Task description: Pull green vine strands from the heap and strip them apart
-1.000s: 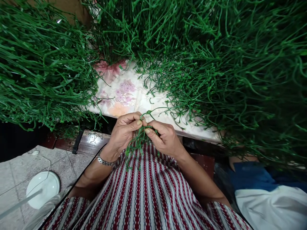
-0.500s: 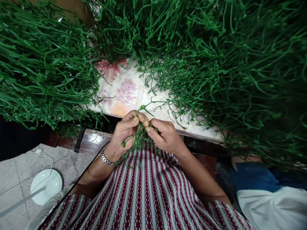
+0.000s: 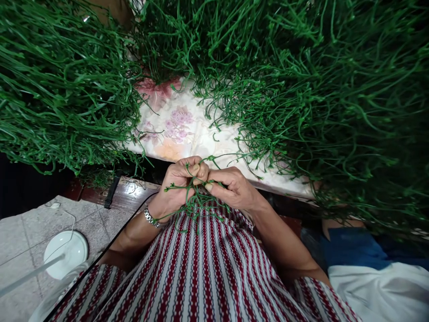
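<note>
Several thin green stems with small knobby tips hang between my hands in front of the striped clothing. My left hand, with a metal watch on the wrist, is closed on them, thumb pressed against the curled fingers. Close beside it, my right hand pinches a stem between thumb and forefinger. The fingertips of both hands nearly touch. One stem stretches from above the left fingers toward the heap of green stems at the right. Where exactly each stem is gripped is partly hidden by the fingers.
A second heap of green stems lies at the left. Between the heaps shows a floral cloth on the table. At lower left a white round base with a pole stands on the tiled floor. Blue and white fabric lies at lower right.
My hands have shifted slightly downward, still pinching. The stems between them have moved, and more tips now spread out to the left over my left palm.
</note>
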A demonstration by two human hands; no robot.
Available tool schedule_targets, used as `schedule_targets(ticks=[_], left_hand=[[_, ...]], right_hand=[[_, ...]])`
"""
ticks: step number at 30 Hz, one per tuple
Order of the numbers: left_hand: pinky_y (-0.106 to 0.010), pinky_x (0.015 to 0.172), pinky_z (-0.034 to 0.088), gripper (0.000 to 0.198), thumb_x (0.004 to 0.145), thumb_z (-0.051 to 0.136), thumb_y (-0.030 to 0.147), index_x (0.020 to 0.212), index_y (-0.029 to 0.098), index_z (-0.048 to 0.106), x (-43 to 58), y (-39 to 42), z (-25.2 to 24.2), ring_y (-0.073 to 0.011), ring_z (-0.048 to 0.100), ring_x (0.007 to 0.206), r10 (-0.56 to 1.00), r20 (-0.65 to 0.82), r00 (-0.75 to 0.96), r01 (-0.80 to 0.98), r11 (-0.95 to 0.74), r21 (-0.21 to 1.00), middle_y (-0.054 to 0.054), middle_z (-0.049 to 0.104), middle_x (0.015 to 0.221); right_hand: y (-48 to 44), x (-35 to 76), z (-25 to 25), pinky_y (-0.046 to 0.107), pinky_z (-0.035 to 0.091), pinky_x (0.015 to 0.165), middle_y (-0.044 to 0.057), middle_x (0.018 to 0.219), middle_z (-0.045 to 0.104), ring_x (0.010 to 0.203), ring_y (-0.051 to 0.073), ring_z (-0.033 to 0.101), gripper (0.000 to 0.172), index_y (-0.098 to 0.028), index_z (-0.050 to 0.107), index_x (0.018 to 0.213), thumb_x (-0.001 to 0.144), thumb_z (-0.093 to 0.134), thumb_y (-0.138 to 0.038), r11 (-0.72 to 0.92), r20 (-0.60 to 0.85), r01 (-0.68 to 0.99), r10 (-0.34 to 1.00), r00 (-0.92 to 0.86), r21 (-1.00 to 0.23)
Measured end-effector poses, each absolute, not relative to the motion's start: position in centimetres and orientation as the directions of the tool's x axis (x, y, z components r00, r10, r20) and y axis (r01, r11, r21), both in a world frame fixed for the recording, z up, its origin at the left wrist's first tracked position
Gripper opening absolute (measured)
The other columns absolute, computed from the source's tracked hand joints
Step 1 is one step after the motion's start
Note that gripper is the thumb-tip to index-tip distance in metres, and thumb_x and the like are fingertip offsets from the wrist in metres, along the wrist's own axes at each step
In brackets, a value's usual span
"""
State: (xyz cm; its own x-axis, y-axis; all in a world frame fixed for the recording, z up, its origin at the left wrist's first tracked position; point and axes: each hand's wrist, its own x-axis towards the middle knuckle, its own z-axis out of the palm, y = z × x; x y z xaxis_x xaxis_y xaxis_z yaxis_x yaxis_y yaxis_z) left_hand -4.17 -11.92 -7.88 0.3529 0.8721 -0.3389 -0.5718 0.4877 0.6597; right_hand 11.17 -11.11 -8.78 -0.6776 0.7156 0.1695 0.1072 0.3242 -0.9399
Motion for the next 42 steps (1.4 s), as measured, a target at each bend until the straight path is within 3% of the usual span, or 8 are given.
schedule_targets(ticks=[5,12,16,21,26,34,42], left_hand=[[-0.023,0.045,0.024,0.028,0.060,0.069,0.027,0.050,0.016,0.045,-3.8,-12.1,-7.6,-0.0069,0.031,0.042,0.881,-0.338,0.331,-0.589,0.473,0.656,0.004,0.036,0.041],[-0.019,0.042,0.031,0.022,0.063,0.068,0.023,0.054,0.013,0.051,-4.3,-11.4,-7.9,-0.0061,0.038,0.041,0.878,-0.351,0.326,-0.640,0.478,0.602,0.003,0.042,0.044],[-0.018,0.045,0.036,0.015,0.069,0.066,0.021,0.062,0.012,0.057,-4.8,-11.5,-7.5,-0.0063,0.046,0.045,0.894,-0.359,0.269,-0.579,0.448,0.681,0.001,0.053,0.053],[-0.016,0.046,0.037,0.012,0.070,0.066,0.019,0.063,0.012,0.060,-5.2,-11.9,-7.1,-0.0065,0.048,0.049,0.898,-0.335,0.285,-0.518,0.439,0.734,0.000,0.055,0.056],[-0.019,0.049,0.040,0.014,0.069,0.064,0.018,0.061,0.011,0.056,-5.4,-11.8,-7.5,-0.0087,0.050,0.052,0.870,-0.335,0.361,-0.559,0.489,0.669,-0.002,0.055,0.059],[-0.019,0.054,0.041,0.010,0.070,0.059,0.017,0.062,0.012,0.056,-4.6,-12.2,-8.4,-0.0094,0.050,0.057,0.891,-0.346,0.295,-0.688,0.449,0.569,-0.002,0.053,0.059],[-0.017,0.045,0.034,0.018,0.070,0.056,0.016,0.054,0.013,0.049,-4.1,-12.2,-7.0,-0.0073,0.036,0.045,0.864,-0.366,0.346,-0.659,0.502,0.560,0.001,0.039,0.045]], right_hand=[[-11.2,11.4,-9.0,0.018,0.021,0.048,-0.006,0.055,0.028,0.051,0.004,0.025,0.026,-0.015,0.039,0.058,0.083,0.046,-0.020,0.243,0.128,0.072,0.716,-0.687,-0.967],[-11.0,11.1,-9.0,0.018,0.025,0.050,-0.005,0.057,0.033,0.052,0.004,0.028,0.028,-0.013,0.048,0.064,0.087,0.046,-0.029,0.208,0.073,0.143,0.773,-0.630,-0.968],[-11.1,10.6,-9.1,0.017,0.029,0.052,-0.004,0.060,0.041,0.054,0.005,0.034,0.028,-0.012,0.056,0.077,0.084,0.052,-0.040,0.180,0.037,0.180,0.801,-0.597,-0.967],[-11.3,10.1,-9.1,0.019,0.030,0.053,-0.002,0.062,0.045,0.055,0.006,0.036,0.040,-0.012,0.056,0.070,0.080,0.055,-0.050,0.115,-0.053,0.264,0.831,-0.553,-0.958],[-11.5,10.1,-9.3,0.018,0.031,0.055,-0.003,0.060,0.044,0.056,0.005,0.037,0.034,-0.012,0.055,0.069,0.083,0.053,-0.043,0.169,0.016,0.221,0.828,-0.561,-0.961],[-11.5,10.1,-9.1,0.016,0.032,0.054,-0.005,0.059,0.039,0.052,0.003,0.032,0.025,-0.013,0.051,0.064,0.085,0.055,-0.027,0.216,0.148,0.068,0.836,-0.529,-0.974],[-12.0,10.2,-9.2,0.016,0.033,0.053,-0.004,0.058,0.045,0.052,0.004,0.038,0.020,-0.012,0.056,0.071,0.087,0.049,-0.023,0.213,0.193,-0.022,0.833,-0.518,-0.977]])
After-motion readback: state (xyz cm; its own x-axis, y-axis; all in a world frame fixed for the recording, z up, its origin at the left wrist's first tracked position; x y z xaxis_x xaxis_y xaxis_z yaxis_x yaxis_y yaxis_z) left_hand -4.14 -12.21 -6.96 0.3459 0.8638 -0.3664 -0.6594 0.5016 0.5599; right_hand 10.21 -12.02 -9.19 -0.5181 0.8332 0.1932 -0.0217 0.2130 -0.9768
